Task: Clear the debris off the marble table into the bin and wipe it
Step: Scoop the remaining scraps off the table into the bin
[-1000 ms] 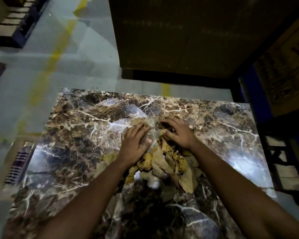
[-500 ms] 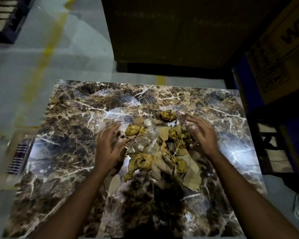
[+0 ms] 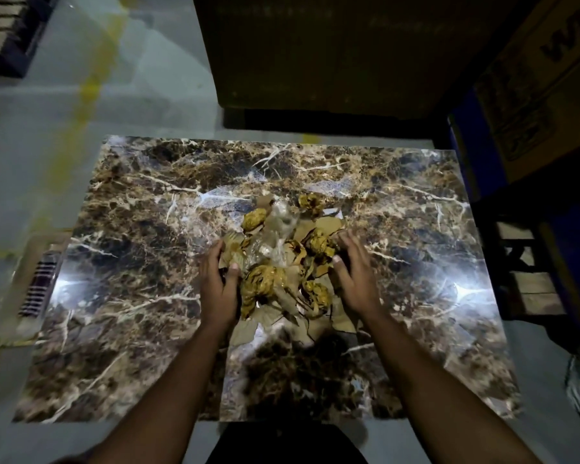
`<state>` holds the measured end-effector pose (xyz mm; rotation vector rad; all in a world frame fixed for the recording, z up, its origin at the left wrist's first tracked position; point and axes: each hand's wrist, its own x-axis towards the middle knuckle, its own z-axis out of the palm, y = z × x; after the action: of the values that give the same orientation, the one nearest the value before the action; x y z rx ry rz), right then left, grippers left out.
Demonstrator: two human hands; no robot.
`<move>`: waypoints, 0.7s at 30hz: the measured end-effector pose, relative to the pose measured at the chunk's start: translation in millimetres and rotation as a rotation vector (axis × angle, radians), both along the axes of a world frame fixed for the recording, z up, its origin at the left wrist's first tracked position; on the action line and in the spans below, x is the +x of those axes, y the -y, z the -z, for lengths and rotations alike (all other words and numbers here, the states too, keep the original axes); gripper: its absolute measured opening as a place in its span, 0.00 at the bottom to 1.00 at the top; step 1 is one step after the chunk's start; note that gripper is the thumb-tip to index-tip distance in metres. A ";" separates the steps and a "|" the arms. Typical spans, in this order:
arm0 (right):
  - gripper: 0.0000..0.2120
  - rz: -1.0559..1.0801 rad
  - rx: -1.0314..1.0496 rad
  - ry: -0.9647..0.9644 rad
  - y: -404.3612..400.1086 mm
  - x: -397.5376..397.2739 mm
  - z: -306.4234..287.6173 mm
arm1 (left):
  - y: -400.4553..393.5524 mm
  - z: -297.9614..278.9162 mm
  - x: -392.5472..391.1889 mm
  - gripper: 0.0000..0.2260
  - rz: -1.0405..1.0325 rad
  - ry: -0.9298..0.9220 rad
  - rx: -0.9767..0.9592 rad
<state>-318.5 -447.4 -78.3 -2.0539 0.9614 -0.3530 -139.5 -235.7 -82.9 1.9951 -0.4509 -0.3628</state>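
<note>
While both hands (image 3: pixel 283 279) cup debris (image 3: pixel 282 262) openly | box (image 3: pixel 315 51) behind table (image 3: pixel 131 262)

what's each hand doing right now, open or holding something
Left hand: open, fingers against the left side of the debris pile.
Right hand: open, cupping the pile's right side.

Left hand (image 3: pixel 219 285) fingers (image 3: pixel 215 254) partly buried in debris (image 3: pixel 282 262); crate (image 3: pixel 4 31) cut by left edge.

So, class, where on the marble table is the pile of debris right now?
In the head view, the debris pile sits near the middle of the marble table, between the left hand and right hand.
</note>
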 end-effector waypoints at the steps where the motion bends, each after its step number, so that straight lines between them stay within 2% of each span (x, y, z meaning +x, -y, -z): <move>1: 0.26 -0.014 -0.010 0.002 1.3 -1.6 -1.4 | -0.5 -1.4 -0.6 0.23 0.007 0.006 -0.011; 7: 0.30 0.128 -0.016 0.068 -1.1 -61.1 -8.2 | -42.3 -3.1 -11.8 0.24 -0.075 0.043 -0.031; 11: 0.28 0.108 -0.012 0.005 -42.6 -92.1 0.3 | -72.7 6.1 -47.4 0.24 -0.102 -0.005 -0.038; 15: 0.31 0.130 -0.010 -0.022 -76.6 -72.4 8.7 | -55.4 -1.1 -78.8 0.24 -0.057 -0.042 -0.093; 19: 0.30 0.135 0.048 0.032 -97.2 -44.8 4.8 | -33.1 -3.1 -94.9 0.27 -0.070 -0.063 -0.107; 21: 0.29 0.163 0.007 0.053 -97.5 -41.5 -1.5 | -30.2 -7.8 -94.5 0.27 -0.123 -0.043 -0.124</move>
<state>-360.0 -349.9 -76.8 -1.9549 1.0987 -0.4870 -234.0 -205.5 -75.1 1.8802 -0.3149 -0.2931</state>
